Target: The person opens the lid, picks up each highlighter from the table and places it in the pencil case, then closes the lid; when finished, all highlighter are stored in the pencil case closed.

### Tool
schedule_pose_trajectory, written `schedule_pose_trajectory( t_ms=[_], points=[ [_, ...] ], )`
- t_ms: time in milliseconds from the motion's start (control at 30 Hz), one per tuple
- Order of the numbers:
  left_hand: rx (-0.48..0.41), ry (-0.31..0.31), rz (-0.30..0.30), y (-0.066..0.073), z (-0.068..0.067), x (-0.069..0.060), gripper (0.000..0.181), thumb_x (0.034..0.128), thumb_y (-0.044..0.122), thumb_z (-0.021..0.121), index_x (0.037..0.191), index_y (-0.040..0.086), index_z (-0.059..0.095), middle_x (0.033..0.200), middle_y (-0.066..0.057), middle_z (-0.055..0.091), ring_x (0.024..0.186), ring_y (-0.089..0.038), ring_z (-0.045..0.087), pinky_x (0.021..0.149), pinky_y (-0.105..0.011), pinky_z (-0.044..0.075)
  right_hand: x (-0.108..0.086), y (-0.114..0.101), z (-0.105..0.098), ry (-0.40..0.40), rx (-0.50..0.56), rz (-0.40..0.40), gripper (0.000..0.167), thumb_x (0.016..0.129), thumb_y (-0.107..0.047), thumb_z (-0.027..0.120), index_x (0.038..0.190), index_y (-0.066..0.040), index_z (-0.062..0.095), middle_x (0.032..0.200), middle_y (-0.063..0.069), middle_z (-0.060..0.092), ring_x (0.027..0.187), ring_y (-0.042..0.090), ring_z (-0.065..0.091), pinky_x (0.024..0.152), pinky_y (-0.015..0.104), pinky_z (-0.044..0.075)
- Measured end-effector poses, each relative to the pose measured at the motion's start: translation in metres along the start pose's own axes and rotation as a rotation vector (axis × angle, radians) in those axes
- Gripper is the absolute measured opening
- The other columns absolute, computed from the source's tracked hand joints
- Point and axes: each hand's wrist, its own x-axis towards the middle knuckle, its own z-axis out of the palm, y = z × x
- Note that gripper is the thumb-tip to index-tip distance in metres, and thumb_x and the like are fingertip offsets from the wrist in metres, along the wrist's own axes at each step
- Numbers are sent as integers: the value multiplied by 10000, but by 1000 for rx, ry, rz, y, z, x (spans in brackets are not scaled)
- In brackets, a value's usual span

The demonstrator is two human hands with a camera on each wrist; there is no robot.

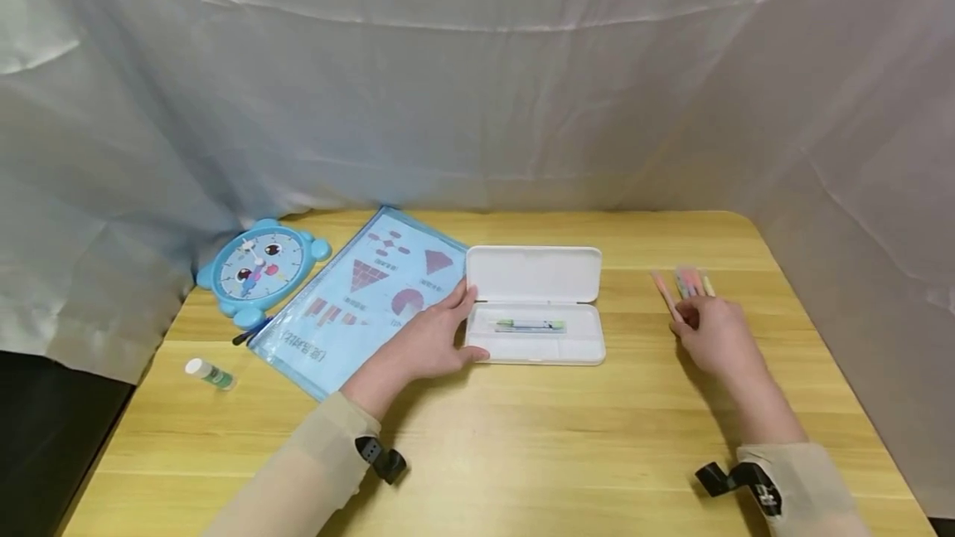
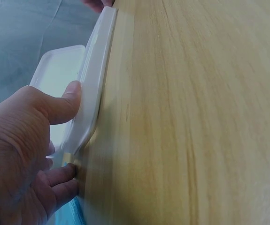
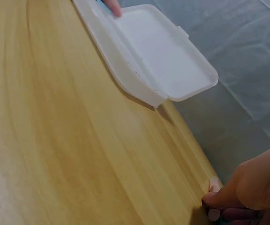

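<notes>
A white pencil case lies on the table with its lid raised; inside is a clear pen with green parts. My left hand grips the case's left end, thumb at the near corner and fingers along the side. In the left wrist view, the thumb presses on the case wall. My right hand is over several pastel pens at the right. Its thumb and fingers pinch a pink pen, whose pink end shows in the right wrist view.
Left of the case lies a blue document pouch printed with charts. Beyond it stand a blue toy clock, a dark pen partly under the pouch, and a glue stick. A grey cloth hangs behind the table.
</notes>
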Motion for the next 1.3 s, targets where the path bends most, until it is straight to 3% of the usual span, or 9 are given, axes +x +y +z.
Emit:
schedule_pose_trajectory(
  t_ms=[133,400,800,1033,1300],
  points=[
    [-3,0,-4,0,2,1,1062,928,534,780,1683,78,189,1746,-118,74,1507,-379,366,1187,-459,386,-1,0,0,-1,-17,13,201,966,-57,741,1079,109,734,890,173,744,863,401,707,756,584,566],
    [6,1,4,0,1,0,1052,931,520,782,1680,56,206,1744,-148,85,1499,-396,379,1182,-475,393,-3,-3,5,74,-11,-22,170,966,-52,734,1051,93,754,850,160,737,782,348,693,693,555,567],
    [15,-9,-7,0,1,0,1063,931,540,774,1685,81,183,1747,-123,64,1506,-381,367,1185,-460,387,-3,-10,-3,130,99,-62,160,1006,-82,733,1080,58,760,907,161,718,786,278,629,657,342,506],
    [9,-4,-3,1,0,0,1067,929,536,779,1685,71,187,1748,-131,68,1506,-387,366,1190,-463,380,-4,-23,-7,129,165,-127,170,1022,-80,713,1123,50,753,936,152,727,822,286,655,639,243,512],
    [13,-3,-4,1,1,0,1067,928,531,783,1685,73,185,1746,-129,71,1505,-387,369,1193,-458,377,-3,-45,-6,170,211,-241,118,991,-15,733,1091,34,770,941,111,699,848,248,654,712,98,478]
  ],
)
